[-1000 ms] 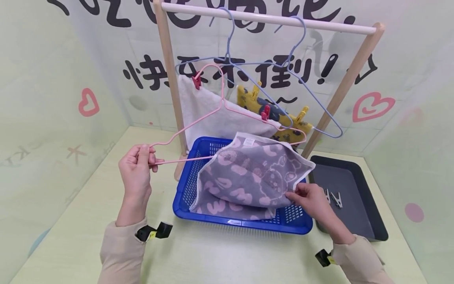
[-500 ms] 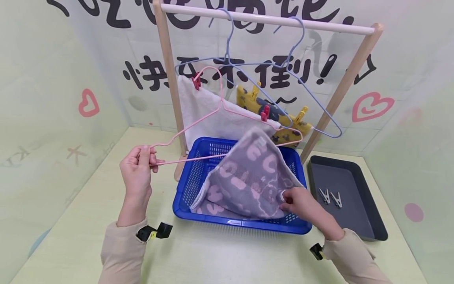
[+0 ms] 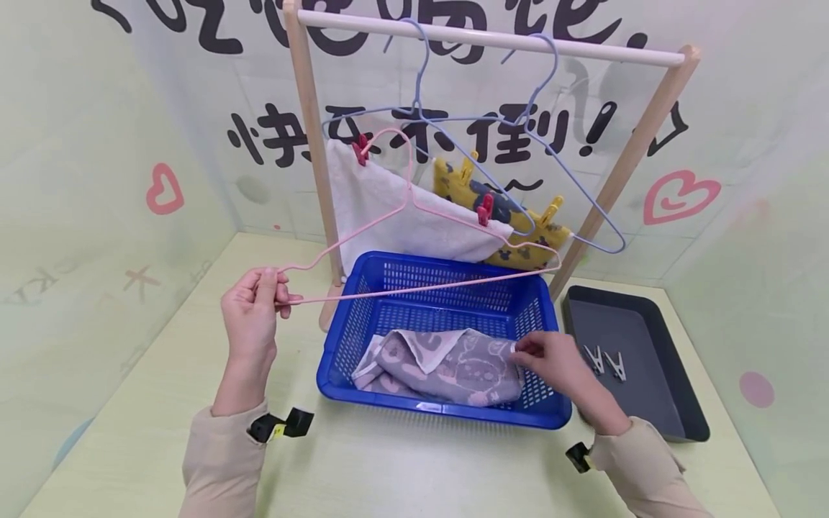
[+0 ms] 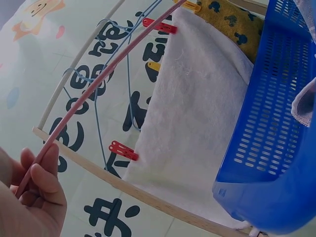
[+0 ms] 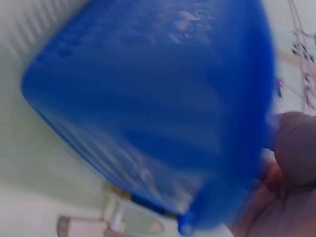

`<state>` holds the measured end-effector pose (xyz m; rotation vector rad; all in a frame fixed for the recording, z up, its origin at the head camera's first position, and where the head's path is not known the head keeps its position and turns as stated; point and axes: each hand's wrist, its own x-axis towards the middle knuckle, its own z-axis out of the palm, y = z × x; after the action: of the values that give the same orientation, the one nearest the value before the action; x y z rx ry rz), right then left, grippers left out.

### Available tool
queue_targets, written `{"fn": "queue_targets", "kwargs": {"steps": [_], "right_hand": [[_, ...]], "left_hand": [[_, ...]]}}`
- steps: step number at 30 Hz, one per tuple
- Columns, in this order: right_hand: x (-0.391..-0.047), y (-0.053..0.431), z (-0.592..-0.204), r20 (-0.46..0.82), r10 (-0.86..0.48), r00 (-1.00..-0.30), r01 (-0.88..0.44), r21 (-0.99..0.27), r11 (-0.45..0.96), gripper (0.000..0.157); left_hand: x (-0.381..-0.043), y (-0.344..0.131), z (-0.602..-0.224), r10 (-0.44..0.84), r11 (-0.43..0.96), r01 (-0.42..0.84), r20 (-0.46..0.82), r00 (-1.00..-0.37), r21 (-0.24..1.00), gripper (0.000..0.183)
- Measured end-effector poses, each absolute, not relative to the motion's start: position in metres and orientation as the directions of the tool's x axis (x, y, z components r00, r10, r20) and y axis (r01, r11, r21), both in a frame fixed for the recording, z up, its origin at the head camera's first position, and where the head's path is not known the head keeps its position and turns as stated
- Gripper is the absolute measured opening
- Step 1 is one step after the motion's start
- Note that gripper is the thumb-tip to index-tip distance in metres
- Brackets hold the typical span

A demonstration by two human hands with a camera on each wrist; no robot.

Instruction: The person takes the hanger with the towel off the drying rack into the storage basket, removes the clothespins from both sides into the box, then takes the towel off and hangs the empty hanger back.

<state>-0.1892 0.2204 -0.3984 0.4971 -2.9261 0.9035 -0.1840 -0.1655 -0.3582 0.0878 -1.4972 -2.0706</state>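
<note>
My left hand grips one end of a pink clothes hanger, whose hook points up and whose bottom bar spans the back of a blue basket. In the left wrist view, the fingers of that hand curl round the pink wire. A grey and pink patterned towel lies folded over itself in the basket, below the hanger and apart from it. My right hand pinches the towel's right edge with thumb and fingers. In the right wrist view, the blurred basket wall hides these fingertips.
Behind the basket stands a wooden rack with blue hangers. A white towel with red clips and a yellow patterned towel with yellow clips hang there. A dark grey tray with clothes pegs sits at right.
The grey and pink towel has dropped from in front of the hanger into the basket, uncovering the bottom bar. My right hand has shifted slightly left; my left hand has barely moved.
</note>
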Motion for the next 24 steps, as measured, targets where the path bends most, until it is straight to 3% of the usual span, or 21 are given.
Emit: {"fn": "queue_targets", "kwargs": {"steps": [5, 12, 15, 24], "right_hand": [[-0.191, 0.236, -0.385, 0.349, -0.049, -0.936, -0.268, -0.616, 0.741, 0.022], [-0.189, 0.240, -0.372, 0.342, 0.131, -0.930, -0.253, -0.858, 0.447, 0.037], [-0.189, 0.240, -0.369, 0.355, 0.132, -0.926, -0.277, -0.872, 0.405, 0.034], [-0.180, 0.251, -0.372, 0.356, -0.014, -0.934, -0.318, -0.815, 0.483, 0.020]], "left_hand": [[-0.181, -0.166, -0.359, -0.469, -0.198, 0.380, 0.253, -0.846, 0.904, 0.027], [-0.177, -0.166, -0.363, -0.427, -0.191, 0.317, 0.212, -0.879, 0.929, 0.028], [-0.176, -0.166, -0.364, -0.403, -0.184, 0.302, 0.208, -0.891, 0.935, 0.028], [-0.174, -0.165, -0.369, -0.318, -0.174, 0.282, 0.217, -0.923, 0.944, 0.030]]}}
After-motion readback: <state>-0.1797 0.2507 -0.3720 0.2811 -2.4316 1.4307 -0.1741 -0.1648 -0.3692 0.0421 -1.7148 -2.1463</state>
